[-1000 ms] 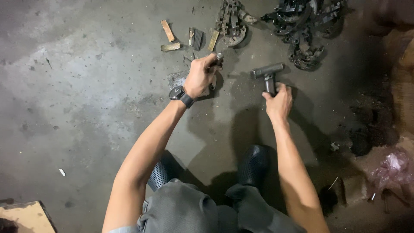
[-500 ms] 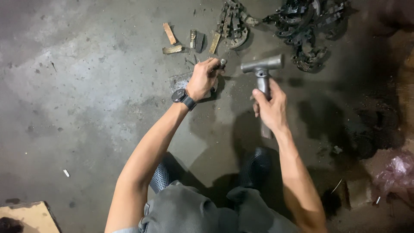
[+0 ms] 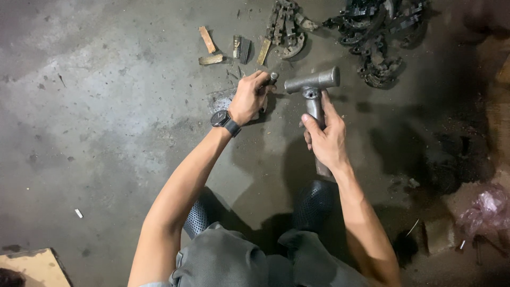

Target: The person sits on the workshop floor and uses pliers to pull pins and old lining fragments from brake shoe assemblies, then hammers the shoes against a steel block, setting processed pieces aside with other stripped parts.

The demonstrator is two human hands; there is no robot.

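Observation:
My right hand (image 3: 325, 137) grips the handle of a heavy grey metal hammer (image 3: 313, 82), its head raised level just right of my left hand. My left hand (image 3: 248, 99), with a black wristwatch, is closed around a thin dark metal punch (image 3: 272, 79) held upright against a small flat metal piece (image 3: 222, 99) on the concrete floor. The hammer head hangs close to the punch's top, not touching it.
Short rusty metal strips (image 3: 207, 39) and a small ribbed block (image 3: 241, 48) lie beyond my hands. Piles of curved dark metal parts (image 3: 286, 26) (image 3: 380, 32) sit at the top. Pink plastic (image 3: 486, 207) lies right, cardboard (image 3: 29, 266) bottom left. My dark shoes (image 3: 313, 204) are below.
My right hand has lifted the hammer off the floor and drawn it back toward me, the head now raised beside the punch. My left hand has stayed on the punch.

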